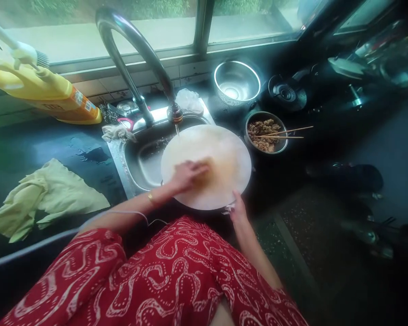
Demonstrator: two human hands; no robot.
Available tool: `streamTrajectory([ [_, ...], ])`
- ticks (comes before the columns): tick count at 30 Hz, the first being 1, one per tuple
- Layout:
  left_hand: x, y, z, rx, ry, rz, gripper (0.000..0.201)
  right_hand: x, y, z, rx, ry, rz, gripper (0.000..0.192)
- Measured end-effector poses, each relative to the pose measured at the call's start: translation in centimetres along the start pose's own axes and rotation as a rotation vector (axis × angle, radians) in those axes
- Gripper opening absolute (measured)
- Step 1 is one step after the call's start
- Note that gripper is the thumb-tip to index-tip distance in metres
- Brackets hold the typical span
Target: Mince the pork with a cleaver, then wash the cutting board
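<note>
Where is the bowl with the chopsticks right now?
In the head view, the bowl sits on the dark counter right of the sink, beside the round board, below the steel colander.
</note>
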State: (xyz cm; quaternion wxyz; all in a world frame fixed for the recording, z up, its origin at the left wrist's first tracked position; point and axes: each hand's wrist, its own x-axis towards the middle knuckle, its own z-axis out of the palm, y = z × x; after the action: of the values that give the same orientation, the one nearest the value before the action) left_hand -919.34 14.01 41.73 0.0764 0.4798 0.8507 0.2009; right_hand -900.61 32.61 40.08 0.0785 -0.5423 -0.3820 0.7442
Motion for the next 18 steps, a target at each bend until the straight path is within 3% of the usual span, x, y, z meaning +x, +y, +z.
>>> streamTrajectory([
  [1, 0.5, 2.2, 1.0, -0.036, -0.055, 0.151, 0.046, 0.0, -0.2, -0.2, -0.008, -0.002, -0.007, 0.041],
  [2, 1.0, 3.5, 1.9, -0.056, -0.069, 0.219, 0.044, 0.1, -0.3, -0.4, -0.013, -0.003, -0.011, 0.041],
  [4, 2.2, 2.5, 2.6, -0.078, -0.061, 0.189, 0.041, 0.1, -0.6, -0.7, -0.012, 0.001, -0.011, 0.041],
  [6, 3.3, -2.4, 1.6, -0.073, 0.013, -0.049, 0.039, 0.1, -0.9, -1.0, -0.003, -0.004, -0.005, 0.040],
  [9, 3.9, -10.5, -1.4, 0.019, 0.109, -0.397, 0.038, 0.2, -1.2, -1.3, -0.031, -0.030, 0.001, 0.042],
  [11, 3.6, -12.0, -2.7, 0.083, 0.183, -0.504, 0.040, 0.4, -1.2, -1.5, -0.076, -0.052, 0.009, 0.044],
  [13, 3.4, -9.2, -2.1, 0.082, 0.211, -0.434, 0.043, 0.7, -1.3, -1.7, -0.108, -0.082, 0.007, 0.044],
  [16, 4.9, -1.7, 1.2, 0.019, 0.098, -0.099, 0.042, 1.1, -1.3, -2.1, -0.147, -0.130, -0.013, 0.044],
  [18, 6.6, 0.8, 2.8, -0.008, 0.064, 0.028, 0.038, 1.3, -1.4, -2.4, -0.191, -0.152, -0.023, 0.044],
])
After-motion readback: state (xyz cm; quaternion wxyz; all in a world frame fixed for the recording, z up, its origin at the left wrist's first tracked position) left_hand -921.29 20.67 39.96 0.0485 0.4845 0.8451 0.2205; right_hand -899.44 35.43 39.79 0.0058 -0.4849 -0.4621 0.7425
